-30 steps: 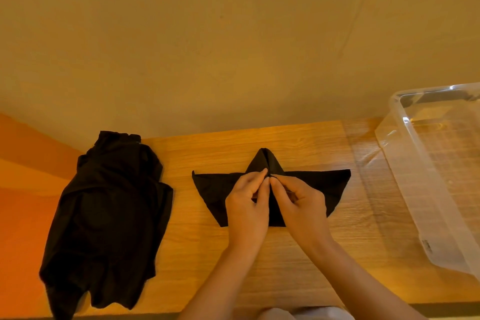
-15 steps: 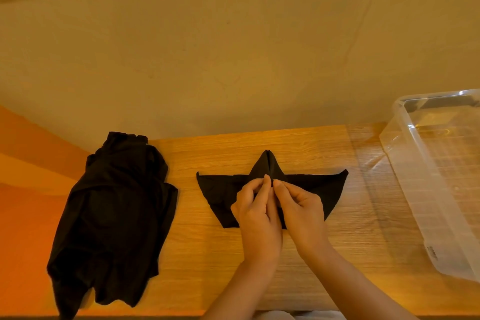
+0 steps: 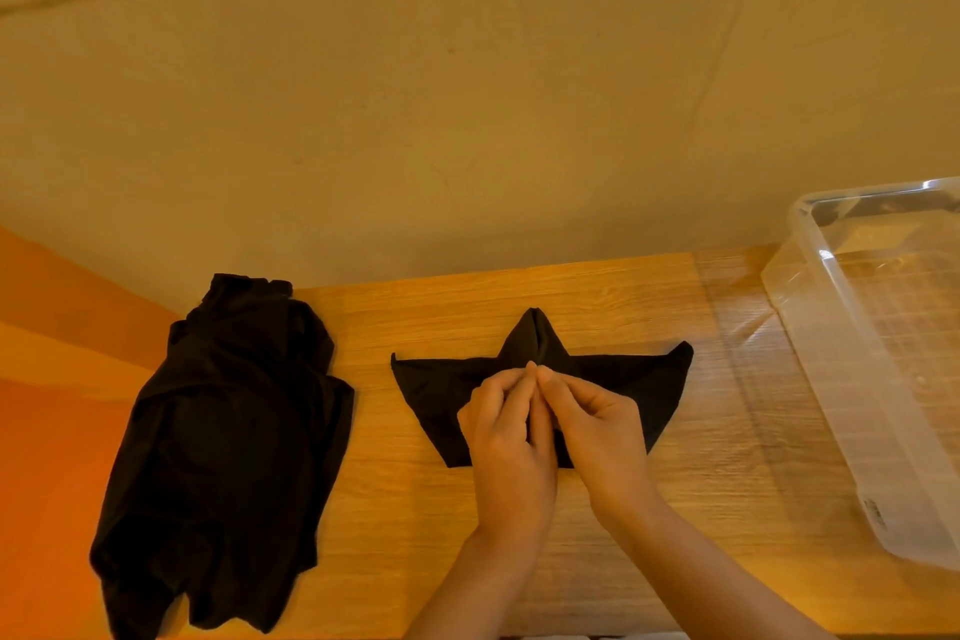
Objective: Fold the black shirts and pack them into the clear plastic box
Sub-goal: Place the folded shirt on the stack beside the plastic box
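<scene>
I count two hands nearest me, meeting at mid-bench. Left hand [image 3: 506, 436] and right hand [image 3: 597, 423] have fingers curled, tips pinching the centre of one folded black shirt [image 3: 644, 387], which lies flat on the wooden bench [image 3: 649, 535] with a peak pointing away. One loose black shirt [image 3: 223, 442] lies heaped at left. One clear plastic box [image 3: 852, 379] stands at right, apart from both shirts.

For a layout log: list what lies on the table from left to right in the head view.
Unfolded black shirt → folded black shirt under both hands, left hand then right hand pinching its middle → clear plastic box, with nothing visible inside.
</scene>
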`<state>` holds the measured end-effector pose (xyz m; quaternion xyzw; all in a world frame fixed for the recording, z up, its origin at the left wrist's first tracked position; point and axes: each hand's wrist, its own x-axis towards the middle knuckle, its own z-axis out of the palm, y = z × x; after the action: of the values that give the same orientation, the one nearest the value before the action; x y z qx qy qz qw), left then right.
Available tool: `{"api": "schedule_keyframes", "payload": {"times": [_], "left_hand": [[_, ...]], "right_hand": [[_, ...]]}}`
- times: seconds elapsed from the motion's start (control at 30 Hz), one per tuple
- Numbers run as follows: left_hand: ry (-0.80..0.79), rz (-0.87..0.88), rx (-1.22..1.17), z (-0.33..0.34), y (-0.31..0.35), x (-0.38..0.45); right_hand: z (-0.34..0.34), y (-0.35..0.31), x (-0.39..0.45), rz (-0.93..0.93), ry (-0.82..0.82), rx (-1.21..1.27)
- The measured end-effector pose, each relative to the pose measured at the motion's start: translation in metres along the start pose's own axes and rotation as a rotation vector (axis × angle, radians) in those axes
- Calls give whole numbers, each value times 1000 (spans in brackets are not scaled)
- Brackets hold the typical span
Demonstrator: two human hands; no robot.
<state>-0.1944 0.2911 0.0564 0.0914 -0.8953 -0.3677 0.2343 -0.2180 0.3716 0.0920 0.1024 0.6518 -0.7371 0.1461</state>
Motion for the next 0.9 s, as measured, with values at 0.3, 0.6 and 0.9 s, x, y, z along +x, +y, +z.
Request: {"api": "schedule_keyframes", "payload": {"times": [0.3, 0.6, 0.9], "left_hand": [[-373, -554, -287, -18, 0, 57], [-1007, -542, 342, 52, -31, 168], [-1039, -183, 557, 77, -40, 183]], "right_hand": [[-16, -1, 16, 194, 43, 75], [-15, 2, 6, 36, -17, -87], [-28, -1, -5, -167, -59, -196]]}}
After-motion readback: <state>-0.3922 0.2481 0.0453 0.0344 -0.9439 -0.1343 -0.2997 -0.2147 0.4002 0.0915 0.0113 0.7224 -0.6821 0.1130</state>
